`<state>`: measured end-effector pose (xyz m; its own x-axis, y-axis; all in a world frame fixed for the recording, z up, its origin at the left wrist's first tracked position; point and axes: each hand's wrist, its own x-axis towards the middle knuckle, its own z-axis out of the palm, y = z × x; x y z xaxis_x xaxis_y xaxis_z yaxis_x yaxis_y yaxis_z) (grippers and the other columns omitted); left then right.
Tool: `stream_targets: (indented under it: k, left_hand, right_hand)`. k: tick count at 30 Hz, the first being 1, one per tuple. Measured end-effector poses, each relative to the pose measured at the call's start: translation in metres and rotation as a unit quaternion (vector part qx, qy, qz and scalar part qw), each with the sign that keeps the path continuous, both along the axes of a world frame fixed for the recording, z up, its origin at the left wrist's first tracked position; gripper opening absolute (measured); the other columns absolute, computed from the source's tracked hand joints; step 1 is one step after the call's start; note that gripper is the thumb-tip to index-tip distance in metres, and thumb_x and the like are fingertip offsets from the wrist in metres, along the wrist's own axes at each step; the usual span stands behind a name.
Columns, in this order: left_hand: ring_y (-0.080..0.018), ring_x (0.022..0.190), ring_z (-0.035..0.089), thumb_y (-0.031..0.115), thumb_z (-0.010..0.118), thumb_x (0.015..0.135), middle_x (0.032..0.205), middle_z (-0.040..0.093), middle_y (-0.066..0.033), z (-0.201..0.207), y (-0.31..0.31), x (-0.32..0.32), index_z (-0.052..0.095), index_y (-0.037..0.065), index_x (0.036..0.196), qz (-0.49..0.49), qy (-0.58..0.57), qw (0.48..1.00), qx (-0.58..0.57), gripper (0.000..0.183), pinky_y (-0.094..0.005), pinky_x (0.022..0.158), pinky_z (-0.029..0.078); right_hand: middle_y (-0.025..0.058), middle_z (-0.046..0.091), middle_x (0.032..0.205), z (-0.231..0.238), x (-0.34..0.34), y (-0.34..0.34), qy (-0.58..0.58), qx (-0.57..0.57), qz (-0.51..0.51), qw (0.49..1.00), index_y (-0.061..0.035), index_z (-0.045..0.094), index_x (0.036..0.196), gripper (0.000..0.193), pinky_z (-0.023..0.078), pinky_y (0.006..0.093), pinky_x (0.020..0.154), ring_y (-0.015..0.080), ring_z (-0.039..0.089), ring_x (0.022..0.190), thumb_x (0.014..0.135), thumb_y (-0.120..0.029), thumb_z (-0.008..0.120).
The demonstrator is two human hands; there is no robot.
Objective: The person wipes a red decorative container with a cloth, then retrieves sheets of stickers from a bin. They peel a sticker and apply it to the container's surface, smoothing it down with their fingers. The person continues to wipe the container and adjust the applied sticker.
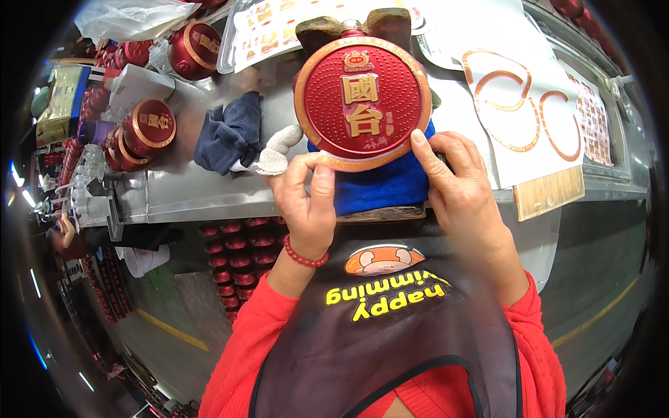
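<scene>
A round, flat red bottle (327, 104) with raised gold characters and a gold-orange band round its rim rests tilted toward me on a blue cloth (383, 189). At the lower left rim, the thumb of my left hand (304, 205) presses on the band with the fingers bent beside it. My right hand (465, 191) grips the lower right edge, its thumb laid on the band and its other fingers curled. Pale knitted fabric (272, 159), like glove fingers, shows beside my left hand; I cannot tell whether it is worn. Behind the bottle's neck stands a dark, worn support (390, 29).
White backing sheets (498, 76) with curved gold-orange strips lie at right, above a tan pad (550, 194). A dark blue cloth (226, 139) is bunched at left. More red bottles (150, 127) stand farther left on the metal table (185, 189). Stacked red pieces (240, 261) sit below its edge.
</scene>
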<state>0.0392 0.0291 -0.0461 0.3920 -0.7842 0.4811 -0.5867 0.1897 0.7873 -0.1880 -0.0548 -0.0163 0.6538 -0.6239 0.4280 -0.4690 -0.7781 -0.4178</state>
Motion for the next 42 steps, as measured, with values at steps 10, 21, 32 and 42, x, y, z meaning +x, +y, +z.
stream_targets:
  k: [10,21,32,42]
  left_hand:
    - [-0.0333,0.130,0.044,0.020,0.072,0.090,0.138,0.051,-0.0272,0.014,0.004,-0.006,0.068,0.002,0.088,-0.009,0.078,0.997,0.024,0.018,-0.0435,0.112,0.027]
    - [-0.0312,0.125,0.047,0.015,0.074,0.089,0.133,0.055,-0.0251,0.021,-0.001,-0.004,0.065,0.003,0.079,0.000,0.049,0.999,0.018,0.018,-0.0421,0.108,0.030]
    - [-0.0319,0.124,0.047,0.012,0.074,0.089,0.134,0.055,-0.0254,0.014,-0.008,0.000,0.065,0.003,0.084,0.011,-0.001,1.000,-0.005,0.014,-0.0425,0.108,0.030]
    - [-0.0363,0.126,0.048,0.013,0.072,0.089,0.134,0.056,-0.0303,0.015,-0.011,0.002,0.063,0.003,0.083,0.022,-0.058,0.998,-0.007,0.015,-0.0450,0.111,0.029]
  right_hand:
    - [0.0117,0.057,0.114,-0.001,0.001,0.001,-0.011,0.008,-0.002,1.000,-0.0094,0.056,0.146,0.077,0.045,0.0433,0.093,0.0320,0.056,0.112,0.071,0.010,0.060]
    - [0.0125,0.057,0.114,-0.003,0.001,0.000,-0.015,0.005,0.003,1.000,-0.0084,0.056,0.146,0.077,0.045,0.0440,0.093,0.0327,0.056,0.111,0.071,0.011,0.061]
    - [0.0116,0.058,0.115,-0.001,0.005,0.006,-0.001,-0.014,0.007,1.000,-0.0079,0.060,0.142,0.071,0.045,0.0436,0.092,0.0319,0.057,0.114,0.072,0.007,0.062]
    - [0.0132,0.058,0.116,0.002,0.003,-0.003,-0.048,-0.003,-0.004,0.999,-0.0071,0.058,0.143,0.072,0.045,0.0423,0.094,0.0330,0.058,0.112,0.073,0.008,0.062]
